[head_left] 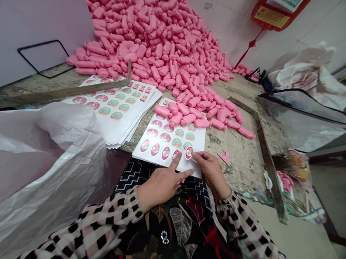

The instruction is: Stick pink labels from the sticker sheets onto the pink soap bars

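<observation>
My right hand (213, 171) pinches an oval pink-and-white sticker (189, 152) by its edge, just above the lower right part of a sticker sheet (139, 149). My left hand (160, 186) reaches over the sheet's front edge. Two of its fingers are stretched out and spread, one pressing near the bottom row of stickers. A bit of pink, the colour of the bottles, shows under this hand; the curled fingers seem to hold a small pink bottle (182, 181), mostly hidden. Several loose pink bottles (201, 123) lie across the sheet's far end.
A large heap of pink bottles (156, 33) rises against the wall. At left are another sticker stack (102, 126), a wooden strip (60, 89) and a white plastic bag (71, 138). A pink scrap (223, 156) and a wooden edge strip (266, 152) lie at right.
</observation>
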